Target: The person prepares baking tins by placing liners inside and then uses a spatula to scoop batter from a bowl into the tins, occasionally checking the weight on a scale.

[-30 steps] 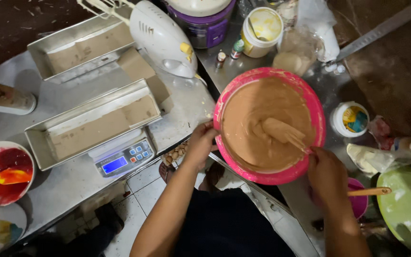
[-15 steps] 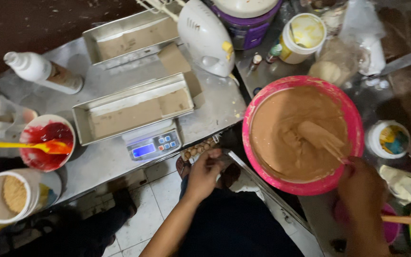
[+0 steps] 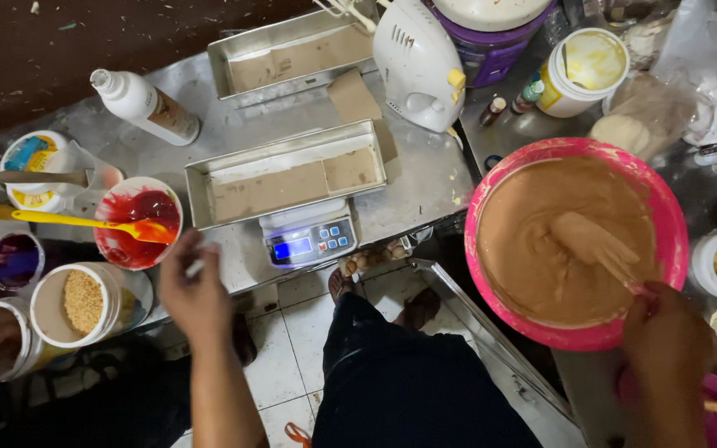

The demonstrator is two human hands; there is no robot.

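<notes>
The left hand hangs at the bench edge, fingers curled round something small and pale; the red bowl lies just beyond it. The right hand grips a spatula slanting up-left into the pink bowl of batter.

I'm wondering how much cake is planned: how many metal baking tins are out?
2. One baking tin sits on the small scale; the other tin lies farther back beside the white hand mixer. More may be hidden out of view.
</notes>
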